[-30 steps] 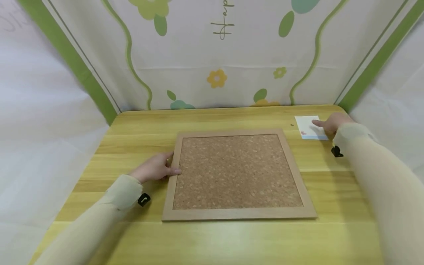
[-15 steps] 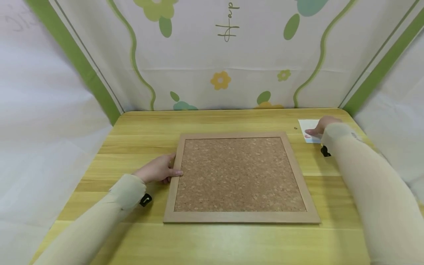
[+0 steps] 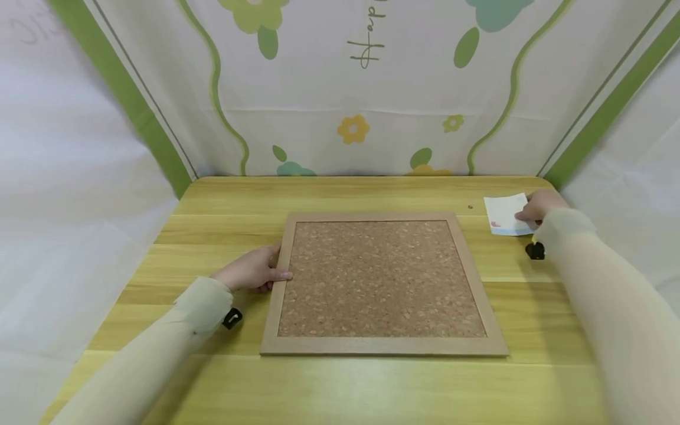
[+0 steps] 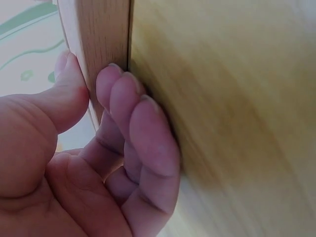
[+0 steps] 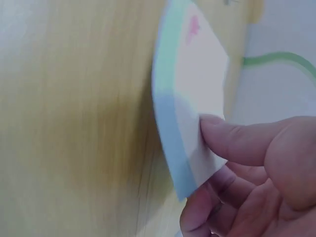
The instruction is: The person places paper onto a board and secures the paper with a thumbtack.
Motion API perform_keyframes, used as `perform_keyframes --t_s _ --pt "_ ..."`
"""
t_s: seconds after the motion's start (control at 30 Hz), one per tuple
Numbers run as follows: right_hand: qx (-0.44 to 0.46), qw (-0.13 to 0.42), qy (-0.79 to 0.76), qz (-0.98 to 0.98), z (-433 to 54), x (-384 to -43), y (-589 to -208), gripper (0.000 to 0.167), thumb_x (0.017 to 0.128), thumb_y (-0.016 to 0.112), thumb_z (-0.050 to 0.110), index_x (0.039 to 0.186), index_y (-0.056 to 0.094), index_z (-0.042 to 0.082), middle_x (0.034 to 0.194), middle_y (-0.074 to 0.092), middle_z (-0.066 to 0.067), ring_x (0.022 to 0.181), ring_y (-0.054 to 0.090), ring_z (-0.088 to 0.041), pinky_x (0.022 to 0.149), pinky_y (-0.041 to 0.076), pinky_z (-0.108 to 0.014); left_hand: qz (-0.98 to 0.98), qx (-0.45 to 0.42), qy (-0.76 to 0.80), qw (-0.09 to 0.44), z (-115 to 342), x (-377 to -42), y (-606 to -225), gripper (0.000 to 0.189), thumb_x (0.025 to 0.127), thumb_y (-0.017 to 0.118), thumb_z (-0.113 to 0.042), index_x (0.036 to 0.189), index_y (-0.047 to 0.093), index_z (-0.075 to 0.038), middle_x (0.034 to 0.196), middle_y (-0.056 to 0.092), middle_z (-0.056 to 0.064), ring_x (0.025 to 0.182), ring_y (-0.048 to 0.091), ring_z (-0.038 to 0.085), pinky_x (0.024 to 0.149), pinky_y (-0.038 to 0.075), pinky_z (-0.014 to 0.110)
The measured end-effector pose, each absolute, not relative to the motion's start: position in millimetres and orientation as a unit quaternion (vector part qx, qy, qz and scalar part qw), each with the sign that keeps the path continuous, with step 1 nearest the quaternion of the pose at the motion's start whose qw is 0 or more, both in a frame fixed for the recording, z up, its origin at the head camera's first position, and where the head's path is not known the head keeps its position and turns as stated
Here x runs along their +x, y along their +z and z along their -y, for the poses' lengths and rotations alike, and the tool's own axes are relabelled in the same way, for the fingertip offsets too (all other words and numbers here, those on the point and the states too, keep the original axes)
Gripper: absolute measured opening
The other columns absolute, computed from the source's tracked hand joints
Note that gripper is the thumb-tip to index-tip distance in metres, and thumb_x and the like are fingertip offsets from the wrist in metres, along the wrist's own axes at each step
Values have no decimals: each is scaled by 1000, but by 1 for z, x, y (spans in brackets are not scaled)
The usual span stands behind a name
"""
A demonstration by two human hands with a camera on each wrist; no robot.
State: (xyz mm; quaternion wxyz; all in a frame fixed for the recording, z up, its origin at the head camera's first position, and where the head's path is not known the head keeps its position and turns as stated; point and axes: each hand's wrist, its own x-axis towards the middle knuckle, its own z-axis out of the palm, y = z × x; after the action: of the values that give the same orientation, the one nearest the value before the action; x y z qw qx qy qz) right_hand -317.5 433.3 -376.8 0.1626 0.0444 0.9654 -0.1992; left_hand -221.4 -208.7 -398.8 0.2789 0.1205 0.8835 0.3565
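A cork board [image 3: 379,277] with a pale wooden frame lies on the table. My left hand [image 3: 249,270] holds its left edge, thumb on top of the frame; in the left wrist view the fingertips [image 4: 150,121] curl against the frame's side [image 4: 106,34]. Over at the back right, my right hand [image 3: 542,205] pinches a small sheet of note paper [image 3: 503,213] by its right side. In the right wrist view the paper [image 5: 197,74] is white with a blue-green strip and a small pink mark, bent and lifted off the table, with the thumb on its face.
The wood-grain table [image 3: 372,386] extends around the board. A tiny dark object [image 3: 470,207] lies left of the paper. Behind stands a white curtain [image 3: 297,77] with flowers and green lines, and white sheets hang at both sides.
My right hand slid left over the paper, then back to its right edge, and now pinches and lifts it. The left hand has stayed on the board's frame.
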Motion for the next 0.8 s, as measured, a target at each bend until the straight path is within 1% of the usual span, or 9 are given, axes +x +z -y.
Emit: perform_keyframes --t_s 0.03,0.1,0.13,0.17,0.3,0.47,0.63,0.7,0.8 --pt "48 158 -222 -961 -436 -315 -376 68 93 66 25 131 40 -25 87 63 -27 66 57 -29 65 49 -39 -883 121 357 279 209 -221 -399 81 96 67 -25 159 19 -8 73 70 7 54 58 18 50 49 34" --pt "70 150 -280 -946 -440 -307 -376 64 93 67 22 131 41 -23 66 58 -9 55 52 -15 56 46 -32 -883 120 357 280 210 -221 -399 82 96 67 -26 159 19 -9 74 70 7 55 58 18 51 48 34" --pt "81 147 -302 -938 -442 -303 -375 68 93 68 23 135 38 -22 67 60 -4 56 53 -13 56 47 -30 -883 119 358 280 210 -221 -400 82 96 67 -27 159 19 -9 74 70 7 55 58 18 51 48 34" --pt "89 145 -318 -933 -444 -298 -374 70 92 68 25 134 39 -22 65 59 -1 58 55 -13 56 48 -30 -883 117 358 280 210 -221 -400 82 95 67 -27 159 19 -10 74 70 7 55 58 18 51 48 33" --pt "103 122 -335 -929 -446 -275 -370 76 92 69 37 136 41 -18 78 64 2 70 63 -16 63 51 -32 -883 113 359 280 209 -218 -399 81 96 67 -27 159 20 -10 74 69 7 55 57 18 51 48 34" --pt "108 99 -339 -929 -443 -251 -366 78 95 63 46 137 41 -16 80 65 7 71 66 -13 64 49 -26 -882 111 362 282 208 -215 -398 79 97 65 -26 159 20 -7 73 68 8 56 57 19 51 48 35" --pt "109 69 -393 -910 -435 -235 -361 77 94 64 48 139 43 -11 80 65 14 73 65 -5 68 55 -28 -885 119 355 275 210 -217 -401 74 97 65 -27 157 25 -8 76 69 7 58 59 20 53 49 35" --pt "110 56 -428 -895 -431 -229 -357 64 92 67 47 134 51 1 81 65 17 74 65 -3 68 56 -27 -887 124 349 274 211 -219 -401 72 97 65 -28 156 27 -9 76 69 6 58 59 20 53 49 35" --pt "109 35 -481 -869 -424 -222 -349 32 90 72 43 112 62 21 80 68 18 74 66 -3 67 56 -25 -889 131 342 275 211 -220 -399 72 97 64 -28 156 28 -9 74 68 7 58 59 20 52 49 35"
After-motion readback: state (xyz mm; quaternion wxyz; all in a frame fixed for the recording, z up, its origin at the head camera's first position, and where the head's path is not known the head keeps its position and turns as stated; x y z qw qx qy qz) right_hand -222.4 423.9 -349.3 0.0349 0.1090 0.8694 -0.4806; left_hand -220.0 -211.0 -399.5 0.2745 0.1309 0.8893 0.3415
